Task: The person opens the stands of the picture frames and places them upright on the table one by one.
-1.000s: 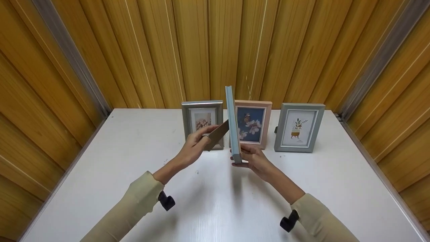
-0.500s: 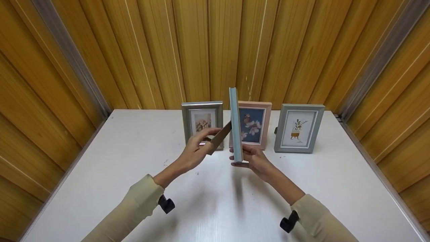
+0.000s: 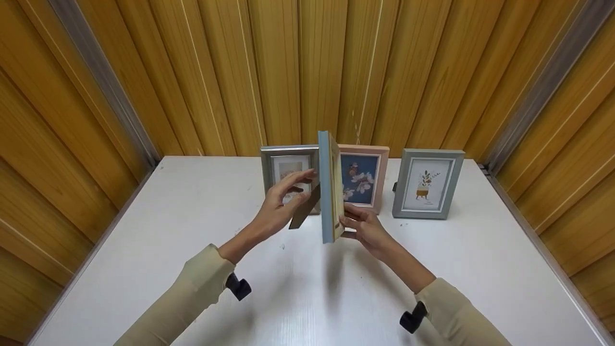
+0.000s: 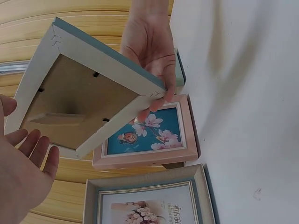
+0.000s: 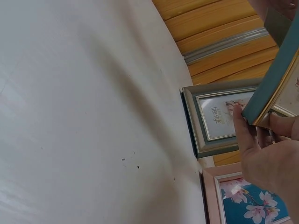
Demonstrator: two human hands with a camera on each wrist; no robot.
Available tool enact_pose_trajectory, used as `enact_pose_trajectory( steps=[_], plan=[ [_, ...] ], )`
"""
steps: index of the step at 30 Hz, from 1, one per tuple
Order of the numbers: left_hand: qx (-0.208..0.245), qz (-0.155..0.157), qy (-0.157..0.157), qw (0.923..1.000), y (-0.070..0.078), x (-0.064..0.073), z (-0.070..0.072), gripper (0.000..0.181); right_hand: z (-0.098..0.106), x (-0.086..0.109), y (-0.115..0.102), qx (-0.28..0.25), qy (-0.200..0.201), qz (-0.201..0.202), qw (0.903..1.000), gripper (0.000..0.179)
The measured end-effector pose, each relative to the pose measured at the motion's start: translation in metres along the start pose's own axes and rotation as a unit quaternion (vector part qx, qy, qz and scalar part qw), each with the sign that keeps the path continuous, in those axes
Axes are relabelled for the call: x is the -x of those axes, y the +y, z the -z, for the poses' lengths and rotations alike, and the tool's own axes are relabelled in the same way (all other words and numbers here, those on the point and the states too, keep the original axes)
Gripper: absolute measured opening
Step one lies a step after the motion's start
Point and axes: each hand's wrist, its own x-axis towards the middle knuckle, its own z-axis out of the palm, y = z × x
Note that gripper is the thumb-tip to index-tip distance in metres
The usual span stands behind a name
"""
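Note:
My right hand grips a light blue photo frame by its lower corner and holds it raised, turned nearly edge-on in the head view. Its pale back, with a brown backing board, faces my left hand in the left wrist view. A brown stand leg sticks out from that back. With fingers spread and loosely bent, my left hand is right beside the leg and pinches nothing. Thumb and fingers of the right hand clasp the frame's corner in the right wrist view.
Behind stand three framed pictures on the white table: a grey-brown frame, a pink one and a grey-green one at the right. Ribbed wood-look walls enclose the table at the back and sides.
The light blue frame has shifted slightly left and turned, so some of its front now shows. My left hand has let go of the stand leg, which has swung lower.

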Motion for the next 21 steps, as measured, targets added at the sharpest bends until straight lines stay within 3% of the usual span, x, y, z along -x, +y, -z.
enact_pose_trajectory(
  steps=[6,14,21],
  plan=[
    [0.005,0.014,0.031,0.9994,-0.001,0.002,0.002,0.047,-0.003,0.001,0.002,0.013,0.013,0.006,0.9998,0.058],
    [0.005,0.046,0.059,0.9972,-0.009,0.008,0.011,0.05,-0.006,0.0,0.003,-0.009,0.036,0.01,0.9993,0.061],
    [-0.042,0.064,0.099,0.9921,-0.017,0.014,0.021,0.048,-0.008,-0.001,0.008,-0.012,0.034,0.011,0.9993,0.06]
  ],
)
